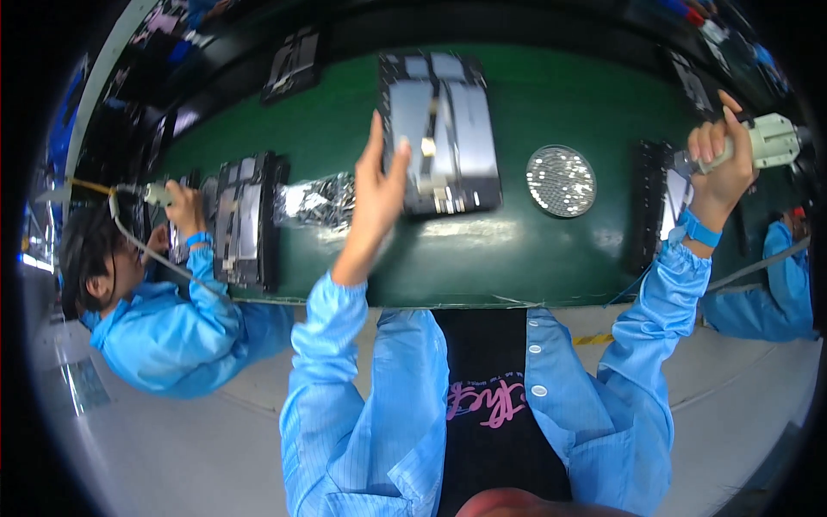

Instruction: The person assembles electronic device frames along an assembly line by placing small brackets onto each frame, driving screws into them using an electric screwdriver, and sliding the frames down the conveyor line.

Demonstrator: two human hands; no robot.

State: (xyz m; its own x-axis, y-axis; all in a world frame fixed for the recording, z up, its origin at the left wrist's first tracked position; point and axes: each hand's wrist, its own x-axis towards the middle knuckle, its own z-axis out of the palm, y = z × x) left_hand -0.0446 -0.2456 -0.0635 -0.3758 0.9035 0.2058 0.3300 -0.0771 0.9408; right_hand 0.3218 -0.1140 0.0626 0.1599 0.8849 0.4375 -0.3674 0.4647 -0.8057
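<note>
My left hand [376,196] grips the left edge of an opened tablet [469,129], its thumb over the inner face. Silvery battery panels and a dark ribbon cable show inside its black frame. The tablet is slightly blurred, and whether it touches the bench cannot be told. On the right, my right hand [726,164] is wrapped round a pale electric screwdriver [774,142]. Its tip end points left, over a pile of similar opened tablets [650,207]. Between my hands sits a round clear dish [561,181] of small shiny pieces, probably screws.
A crumpled silvery bag [314,202] lies left of my left hand. Beyond it stands a stack of opened tablets [245,220], beside a co-worker [172,319] holding a corded tool. Another tablet [293,65] rests far left on the green bench mat [465,271]. A blue sleeve [758,302] shows far right.
</note>
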